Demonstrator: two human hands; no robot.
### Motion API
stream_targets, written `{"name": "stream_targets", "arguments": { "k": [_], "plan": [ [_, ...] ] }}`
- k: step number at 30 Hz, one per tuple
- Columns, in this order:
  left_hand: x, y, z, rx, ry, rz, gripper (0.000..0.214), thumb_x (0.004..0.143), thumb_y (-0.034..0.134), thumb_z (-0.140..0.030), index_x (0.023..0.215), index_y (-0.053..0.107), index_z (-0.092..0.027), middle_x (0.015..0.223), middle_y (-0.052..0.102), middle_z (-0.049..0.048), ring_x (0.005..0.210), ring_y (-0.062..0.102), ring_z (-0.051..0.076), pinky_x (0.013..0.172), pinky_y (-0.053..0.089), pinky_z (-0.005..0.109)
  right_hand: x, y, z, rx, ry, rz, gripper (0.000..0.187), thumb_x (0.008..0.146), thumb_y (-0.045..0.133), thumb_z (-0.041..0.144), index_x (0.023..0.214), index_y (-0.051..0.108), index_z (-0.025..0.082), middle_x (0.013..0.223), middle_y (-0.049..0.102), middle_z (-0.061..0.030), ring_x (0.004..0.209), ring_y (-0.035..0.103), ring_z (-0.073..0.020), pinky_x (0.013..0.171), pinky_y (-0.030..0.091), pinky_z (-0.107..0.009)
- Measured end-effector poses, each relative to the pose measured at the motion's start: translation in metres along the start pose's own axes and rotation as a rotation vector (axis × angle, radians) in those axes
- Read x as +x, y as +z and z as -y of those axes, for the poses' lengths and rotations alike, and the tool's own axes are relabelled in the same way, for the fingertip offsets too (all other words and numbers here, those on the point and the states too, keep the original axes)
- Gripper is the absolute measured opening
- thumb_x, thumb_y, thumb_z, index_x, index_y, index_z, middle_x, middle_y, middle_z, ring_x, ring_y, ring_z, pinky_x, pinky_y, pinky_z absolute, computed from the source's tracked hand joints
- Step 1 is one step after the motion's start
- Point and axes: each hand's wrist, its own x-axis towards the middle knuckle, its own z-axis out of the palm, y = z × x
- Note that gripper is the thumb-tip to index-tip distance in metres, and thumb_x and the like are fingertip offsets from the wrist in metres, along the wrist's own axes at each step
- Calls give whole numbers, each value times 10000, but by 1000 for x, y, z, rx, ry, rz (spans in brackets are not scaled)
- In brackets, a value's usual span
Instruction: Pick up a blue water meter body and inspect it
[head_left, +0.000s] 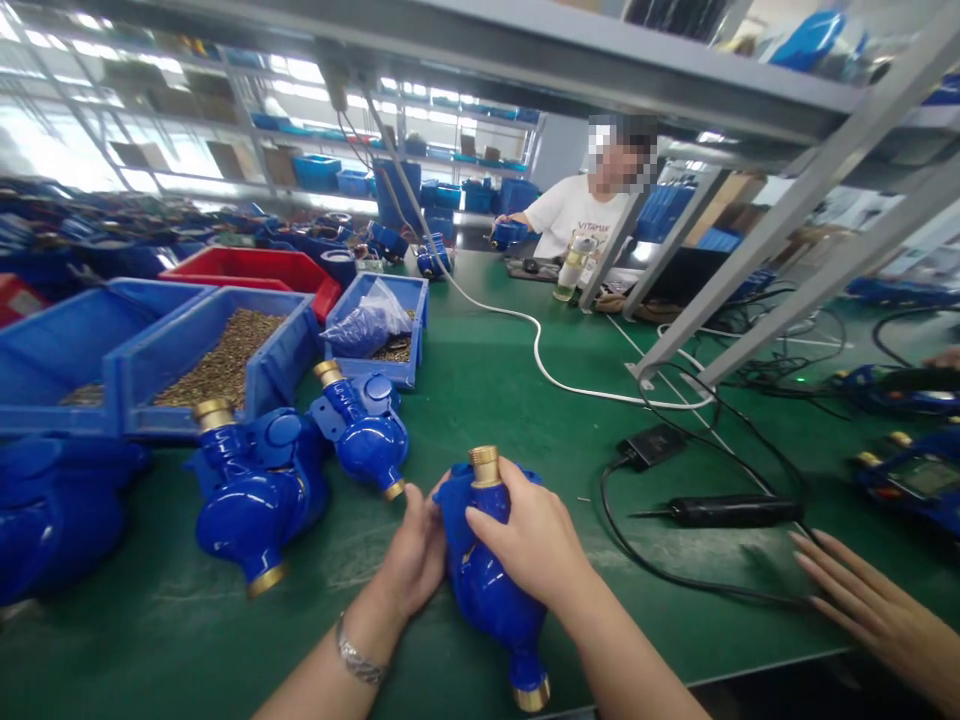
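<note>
Both of my hands grip one blue water meter with brass threaded ends, held just above the green table mat. My left hand clasps its left side, fingers curled round the body. My right hand wraps over its top right, just below the upper brass end. Two more blue meters lie to the left on the mat, one large and one smaller.
Blue bins of small brass parts and a red tray stand at the left. A black electric screwdriver with its cable lies right of me. Another person's hand rests at the lower right. A seated person works across the table.
</note>
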Motion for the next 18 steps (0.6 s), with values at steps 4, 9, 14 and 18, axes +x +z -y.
{"name": "stream_targets", "arguments": {
  "k": [4,9,14,18],
  "plan": [
    [-5,1,-1,139,81,45,662,592,764,-495,1151,566,-202,1180,597,107,1179,479,299,1016,345,400,2,1,2,19,14,-16,356,801,529,287,1148,498,214,972,633,-41,896,603,-272,719,377,-310],
    [-6,9,-8,237,45,69,572,544,823,-264,1060,605,-153,1135,615,127,1099,537,314,978,378,417,5,7,6,-61,-5,28,359,833,523,319,1159,488,174,948,637,-73,873,608,-281,685,365,-310],
    [-2,6,-13,165,7,-103,512,540,730,-106,1030,585,-146,1007,661,101,911,616,270,876,434,400,15,-17,12,-256,-88,180,278,878,498,423,997,582,185,866,654,-64,787,617,-256,576,317,-281],
    [2,2,-16,92,11,-97,597,517,678,-58,1092,544,-146,1012,657,100,900,615,267,864,440,405,63,-45,37,-317,-238,15,282,892,503,427,920,640,182,800,656,-35,734,602,-197,585,346,-266]
  ]
}}
